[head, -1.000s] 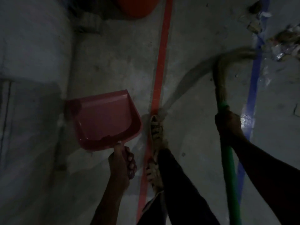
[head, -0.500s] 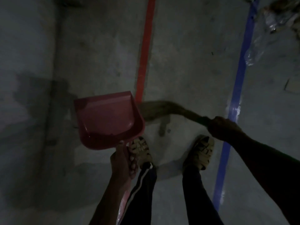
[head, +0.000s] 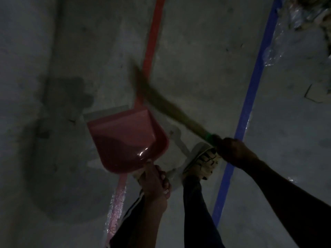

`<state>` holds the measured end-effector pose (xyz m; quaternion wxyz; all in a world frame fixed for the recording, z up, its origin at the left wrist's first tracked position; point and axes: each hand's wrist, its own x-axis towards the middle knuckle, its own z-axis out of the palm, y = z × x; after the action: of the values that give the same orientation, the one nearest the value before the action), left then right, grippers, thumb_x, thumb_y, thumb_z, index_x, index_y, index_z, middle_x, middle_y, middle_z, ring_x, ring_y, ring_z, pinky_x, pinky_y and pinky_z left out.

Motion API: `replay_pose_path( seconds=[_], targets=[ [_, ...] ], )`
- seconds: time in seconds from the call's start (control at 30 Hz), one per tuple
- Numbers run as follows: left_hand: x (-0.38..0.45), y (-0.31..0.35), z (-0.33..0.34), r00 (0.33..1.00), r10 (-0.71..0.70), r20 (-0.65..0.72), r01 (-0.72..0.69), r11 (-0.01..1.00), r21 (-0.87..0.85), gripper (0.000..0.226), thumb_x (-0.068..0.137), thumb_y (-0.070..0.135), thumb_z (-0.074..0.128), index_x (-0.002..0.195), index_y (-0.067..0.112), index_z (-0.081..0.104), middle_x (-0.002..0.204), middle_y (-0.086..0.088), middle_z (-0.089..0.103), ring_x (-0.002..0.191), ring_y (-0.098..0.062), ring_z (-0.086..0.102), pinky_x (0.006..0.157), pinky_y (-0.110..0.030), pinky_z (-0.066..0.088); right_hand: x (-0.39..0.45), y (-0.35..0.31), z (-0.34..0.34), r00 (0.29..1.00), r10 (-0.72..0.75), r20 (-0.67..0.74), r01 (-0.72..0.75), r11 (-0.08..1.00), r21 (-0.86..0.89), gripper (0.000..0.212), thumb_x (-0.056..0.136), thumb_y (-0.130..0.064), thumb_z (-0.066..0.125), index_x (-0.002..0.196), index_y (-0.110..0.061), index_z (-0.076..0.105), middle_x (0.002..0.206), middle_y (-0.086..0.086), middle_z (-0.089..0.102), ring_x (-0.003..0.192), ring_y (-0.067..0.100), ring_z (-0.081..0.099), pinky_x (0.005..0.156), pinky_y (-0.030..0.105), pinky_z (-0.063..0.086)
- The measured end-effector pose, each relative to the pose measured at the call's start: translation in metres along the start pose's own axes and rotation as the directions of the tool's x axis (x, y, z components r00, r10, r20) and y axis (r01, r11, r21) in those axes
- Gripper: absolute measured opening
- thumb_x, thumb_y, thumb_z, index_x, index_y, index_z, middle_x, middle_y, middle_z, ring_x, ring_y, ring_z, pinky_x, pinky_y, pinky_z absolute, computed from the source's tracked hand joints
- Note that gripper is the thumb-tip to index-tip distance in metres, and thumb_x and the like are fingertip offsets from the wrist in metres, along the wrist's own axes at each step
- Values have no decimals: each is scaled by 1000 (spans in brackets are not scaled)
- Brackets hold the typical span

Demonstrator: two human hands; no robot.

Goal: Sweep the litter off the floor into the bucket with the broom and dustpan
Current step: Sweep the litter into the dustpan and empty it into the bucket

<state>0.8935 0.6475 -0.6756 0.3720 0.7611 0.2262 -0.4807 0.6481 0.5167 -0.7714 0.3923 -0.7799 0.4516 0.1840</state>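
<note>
**Head view: broom mid-swing, dustpan carried empty, litter not yet gathered**

Head view looks down on both hands. The left hand (head: pixel 155 183) has its fingers (head: pixel 165 185) curled round the handle of the pink dustpan (head: pixel 123 138), gripping it just behind the pan, which hangs tilted and looks empty. The right hand (head: pixel 234 151) is wrapped round the broom (head: pixel 170 108) where the green shaft meets the bristles; how its fingers lie I cannot tell in this gloom. From that grip the bristle head slants up and away, blurred, crossing the red floor line (head: pixel 154 38) just beyond the pan's lip.

The litter (head: pixel 304 17) lies well away from both hands, past the blue floor line (head: pixel 250 97), at the far upper right. No bucket shows.

My guess is the gathering step has barely begun. Next, the broom must reach across the blue line to that pile and draw it in, while the pan goes flat on the floor, lip toward the sweep.
</note>
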Motion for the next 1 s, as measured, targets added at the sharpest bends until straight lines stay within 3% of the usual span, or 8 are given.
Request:
replay_pose_path(
  seconds=[0.1, 0.17, 0.27, 0.37, 0.5, 0.63, 0.8, 1.0],
  targets=[
    [-5, -2, -7, 1000, 20, -13, -21, 999, -41, 45, 102, 50, 45, 70, 19, 46, 51, -1, 43, 32, -13, 33, 41, -15, 24, -21, 10, 17, 928, 239, 285, -229, 971, -71, 25, 99, -38, 47, 115, -21, 55, 90, -6, 57, 73, 7, 58, 55, 16, 41],
    [-6, -2, -16, 1000, 21, -4, -21, 998, -51, 44, 101, 49, 44, 69, 19, 45, 53, -2, 42, 31, -14, 31, 40, -15, 25, -32, 18, 17, 871, 413, 267, -429, 904, -1, 22, 98, -39, 49, 103, -20, 60, 85, -6, 60, 70, 7, 61, 52, 18, 40],
    [-5, -3, -35, 999, 44, 21, -43, 999, -23, 45, 101, 50, 43, 67, 20, 44, 53, -1, 42, 32, -14, 30, 41, -15, 24, -47, 24, 8, 819, 571, 49, -572, 808, 140, 27, 101, -42, 45, 100, -17, 55, 78, 0, 59, 64, 15, 60, 50, 26, 42],
    [-5, -10, -56, 998, 63, 4, -63, 998, 3, 45, 101, 50, 45, 68, 20, 47, 53, 0, 44, 33, -14, 33, 40, -15, 24, -51, 18, 16, 862, 446, -241, -446, 893, 58, 27, 100, -34, 46, 121, -16, 47, 81, 8, 55, 62, 23, 51, 55, 31, 41],
    [-18, -25, -84, 999, 29, -31, -31, 997, -70, 46, 103, 46, 44, 68, 17, 46, 49, -1, 43, 30, -13, 32, 38, -13, 22, -37, -21, 35, 892, 334, -303, -288, 939, 187, 42, 99, -22, 53, 135, -3, 46, 91, 17, 53, 65, 24, 48, 57, 28, 37],
    [-31, -31, -96, 999, 32, -36, -37, 989, -146, 47, 105, 43, 42, 66, 15, 41, 44, -1, 37, 27, -12, 29, 39, -13, 20, -17, -74, 54, 962, 149, -227, -128, 986, 105, 56, 96, -21, 53, 148, -8, 39, 102, 21, 56, 79, 39, 59, 64, 37, 45],
    [-24, -29, -96, 1000, 19, -25, -22, 985, -169, 50, 105, 45, 40, 65, 15, 42, 42, -2, 39, 26, -13, 29, 39, -14, 20, 3, -109, 66, 998, -50, -27, 45, 984, -170, 57, 98, -41, 29, 150, -18, 34, 108, 13, 55, 90, 36, 62, 74, 46, 55],
    [-1, -11, -56, 999, 46, -16, -47, 998, -39, 45, 103, 46, 42, 68, 18, 44, 50, -1, 42, 32, -14, 31, 38, -15, 23, 23, -59, 22, 976, 193, -100, -208, 963, -171, 44, 102, -33, 41, 141, -14, 39, 100, 9, 49, 82, 28, 58, 70, 38, 51]
  ],
)
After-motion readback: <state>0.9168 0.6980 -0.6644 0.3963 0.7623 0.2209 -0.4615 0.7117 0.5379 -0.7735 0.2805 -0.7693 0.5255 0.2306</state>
